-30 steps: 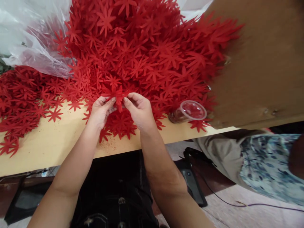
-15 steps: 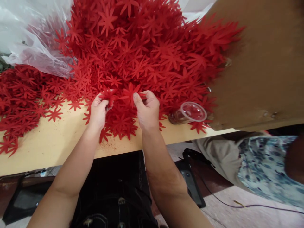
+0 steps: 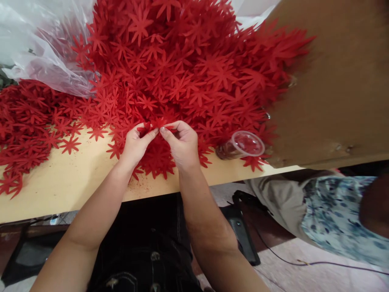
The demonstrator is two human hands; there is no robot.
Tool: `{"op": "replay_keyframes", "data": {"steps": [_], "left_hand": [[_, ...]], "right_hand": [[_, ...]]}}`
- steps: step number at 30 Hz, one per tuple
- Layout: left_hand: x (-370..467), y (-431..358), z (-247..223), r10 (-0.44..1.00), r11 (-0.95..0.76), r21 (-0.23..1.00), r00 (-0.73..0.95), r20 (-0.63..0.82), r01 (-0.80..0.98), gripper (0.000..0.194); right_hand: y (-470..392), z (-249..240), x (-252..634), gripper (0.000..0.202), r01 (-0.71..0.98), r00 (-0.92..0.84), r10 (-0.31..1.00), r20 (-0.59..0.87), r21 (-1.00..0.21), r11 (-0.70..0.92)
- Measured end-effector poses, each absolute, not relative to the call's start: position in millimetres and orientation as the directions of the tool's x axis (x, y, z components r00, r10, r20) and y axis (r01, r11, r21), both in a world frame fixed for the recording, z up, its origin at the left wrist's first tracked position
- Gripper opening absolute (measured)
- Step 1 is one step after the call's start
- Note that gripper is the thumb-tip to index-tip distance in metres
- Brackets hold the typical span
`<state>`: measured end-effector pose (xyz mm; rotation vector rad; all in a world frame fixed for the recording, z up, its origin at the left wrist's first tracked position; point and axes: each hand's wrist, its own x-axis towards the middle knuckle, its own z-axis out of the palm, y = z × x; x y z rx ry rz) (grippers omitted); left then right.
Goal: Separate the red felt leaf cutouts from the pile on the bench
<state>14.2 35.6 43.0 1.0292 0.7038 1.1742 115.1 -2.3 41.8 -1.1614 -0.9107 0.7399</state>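
Observation:
My left hand (image 3: 136, 142) and my right hand (image 3: 182, 142) meet at the fingertips, thumbs nearly touching. Between them is a red flower-shaped cutout (image 3: 160, 123) with narrow petals, pinched by both hands. More red petals show between the left thumb and fingers; whether they belong to a second piece I cannot tell. Behind and beneath the hands spreads a large heap of similar red cutouts (image 3: 179, 77). Part of the held piece is hidden by my fingers.
A clear plastic cup (image 3: 247, 144) lies tilted to the right of my hands. A clear plastic bag (image 3: 57, 73) sits at upper left. A brown board (image 3: 331, 89) borders the heap on the right. The yellow tabletop (image 3: 75, 178) ends before me; a person in a patterned top (image 3: 334, 215) is at right.
My left hand has moved right and my right hand slightly left, so the fingertips now come together at the red flower cutout. The cup and heap stay put.

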Motion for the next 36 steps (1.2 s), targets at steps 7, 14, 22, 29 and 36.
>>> {"op": "replay_keyframes", "data": {"steps": [7,14,22,29,36], "left_hand": [[9.2,41.9,44.5,0.987,0.075,0.878,0.16,0.001,-0.472,0.01],[4.9,44.8,46.3,0.979,0.15,0.847,0.195,-0.056,-0.51,0.014],[8.7,34.9,45.4,0.943,0.092,0.888,0.326,0.068,-0.452,0.015],[13.8,33.9,40.9,0.877,-0.024,0.94,0.444,0.184,-0.341,0.027],[15.7,34.9,39.1,0.913,-0.1,0.96,0.359,0.193,-0.263,0.011]], "right_hand": [[-3.1,28.7,125.8,0.029,-0.108,0.549,0.817,0.177,-0.954,0.28],[-2.7,22.0,147.9,0.036,-0.264,0.546,0.832,0.094,-0.924,0.277],[0.4,20.0,147.9,0.034,-0.149,0.573,0.792,0.211,-0.923,0.354],[-1.0,28.2,132.7,0.035,-0.184,0.509,0.837,0.201,-0.924,0.334],[-1.4,31.8,127.3,0.034,-0.209,0.498,0.85,0.169,-0.929,0.306]]}}
